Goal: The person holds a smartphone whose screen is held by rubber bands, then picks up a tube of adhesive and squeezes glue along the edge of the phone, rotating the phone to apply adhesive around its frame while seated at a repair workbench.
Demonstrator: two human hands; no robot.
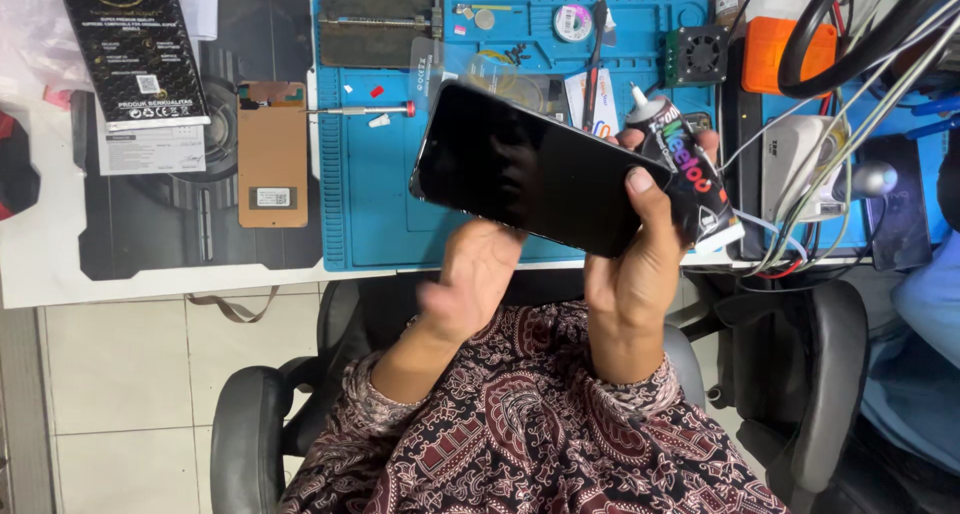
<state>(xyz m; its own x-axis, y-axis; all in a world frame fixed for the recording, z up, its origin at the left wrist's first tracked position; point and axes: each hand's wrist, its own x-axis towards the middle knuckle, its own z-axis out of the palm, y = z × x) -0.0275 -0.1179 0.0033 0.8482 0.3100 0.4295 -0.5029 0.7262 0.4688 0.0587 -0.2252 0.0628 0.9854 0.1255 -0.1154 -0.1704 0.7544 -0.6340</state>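
Head view: the black smartphone [530, 169], long axis slanting down-right, is pinched with a glue tube [685, 164] by the right hand [635, 274], while the blurred, loosely open left hand [470, 279] is held empty beneath its lower edge.

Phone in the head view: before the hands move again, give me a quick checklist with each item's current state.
1. Right hand grips the phone at its lower end: ok.
2. Glue tube held in the same right hand, behind the phone: ok.
3. Tube nozzle capped: cannot tell.
4. Left hand under the phone, blurred; contact: cannot tell.
5. Phone screen dark, no cracks seen: ok.
6. Blue mat beneath has bare space: ok.
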